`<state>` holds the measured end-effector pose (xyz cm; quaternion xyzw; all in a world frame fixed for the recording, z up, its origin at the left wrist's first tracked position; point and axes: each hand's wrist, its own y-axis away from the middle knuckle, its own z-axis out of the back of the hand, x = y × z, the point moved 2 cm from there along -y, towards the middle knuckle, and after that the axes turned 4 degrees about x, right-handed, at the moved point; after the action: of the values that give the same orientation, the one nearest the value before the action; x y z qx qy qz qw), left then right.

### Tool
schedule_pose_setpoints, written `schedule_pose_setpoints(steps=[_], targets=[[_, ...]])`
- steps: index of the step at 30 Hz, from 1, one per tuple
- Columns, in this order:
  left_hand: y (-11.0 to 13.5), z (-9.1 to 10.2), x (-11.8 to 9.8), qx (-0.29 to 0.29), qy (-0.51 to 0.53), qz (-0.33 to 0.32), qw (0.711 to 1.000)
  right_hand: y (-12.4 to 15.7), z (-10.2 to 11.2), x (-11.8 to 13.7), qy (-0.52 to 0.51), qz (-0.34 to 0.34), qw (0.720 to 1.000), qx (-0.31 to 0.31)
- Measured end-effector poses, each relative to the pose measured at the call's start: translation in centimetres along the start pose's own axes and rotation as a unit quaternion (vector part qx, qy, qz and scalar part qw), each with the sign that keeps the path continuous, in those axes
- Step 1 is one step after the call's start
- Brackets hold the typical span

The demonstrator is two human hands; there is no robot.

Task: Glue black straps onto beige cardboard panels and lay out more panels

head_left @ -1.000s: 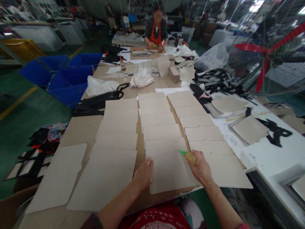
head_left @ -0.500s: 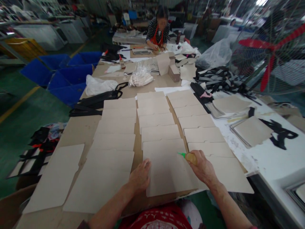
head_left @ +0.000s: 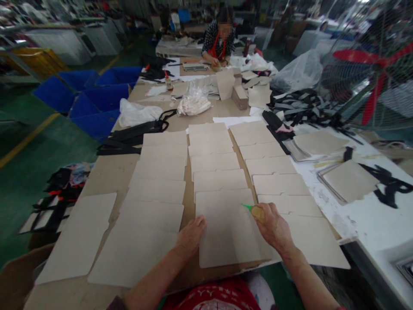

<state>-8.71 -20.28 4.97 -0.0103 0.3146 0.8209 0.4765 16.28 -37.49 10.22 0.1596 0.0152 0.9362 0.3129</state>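
Note:
My right hand [head_left: 273,228] is closed round a yellowish squeeze bottle [head_left: 258,213] with a thin green nozzle. The nozzle tip points left, just over the upper right part of a beige cardboard sheet [head_left: 226,232]. At that sheet's left edge rests my left hand [head_left: 192,234], fingers stretched forward, with the fingertips touching the edge. More sheets overlap like shingles in a left column [head_left: 151,219], a middle column [head_left: 217,162] and a right column [head_left: 280,184]. One separate sheet [head_left: 77,237] lies at the far left.
Black straps [head_left: 129,140], plastic bags [head_left: 138,113] and stacked sheets [head_left: 350,181] lie about the table. Blue bins [head_left: 97,110] stand left, a red-bladed fan [head_left: 376,92] right. A co-worker in a red apron [head_left: 217,47] works at the far end.
The view has shifted slightly, so the scene sits a little further right. Both hands keep nearly the same places on the front sheet, and the bottle stays in my right hand.

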Motion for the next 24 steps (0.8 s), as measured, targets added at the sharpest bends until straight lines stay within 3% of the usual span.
schedule_pose_setpoints(steps=[3, 6, 9, 11, 17, 24], targets=[[0.0, -0.2, 0.2, -0.012, 0.004, -0.001, 1.0, 0.2, 0.3, -0.7, -0.024, -0.024, 0.999, 0.003], [0.1, -0.3, 0.3, -0.019, 0.008, 0.009, 1.0, 0.5, -0.2, -1.0, -0.138, -0.049, 0.989, 0.0], [0.1, -0.2, 0.4, -0.019, 0.013, 0.023, 0.999, 0.5, -1.8, 0.2, -0.275, -0.07, 0.959, -0.002], [0.2, 0.0, 0.3, -0.017, 0.019, 0.03, 0.999, 0.3, -2.9, 2.1, -0.307, -0.044, 0.951, 0.002], [0.5, 0.2, 0.1, -0.012, 0.037, 0.04, 0.998, -0.5, -4.5, 7.7, -0.229, 0.073, 0.97, 0.042], [0.6, 0.2, 0.3, -0.013, 0.057, 0.031, 0.998, -1.2, -4.9, 10.1, -0.152, 0.123, 0.98, 0.046]])
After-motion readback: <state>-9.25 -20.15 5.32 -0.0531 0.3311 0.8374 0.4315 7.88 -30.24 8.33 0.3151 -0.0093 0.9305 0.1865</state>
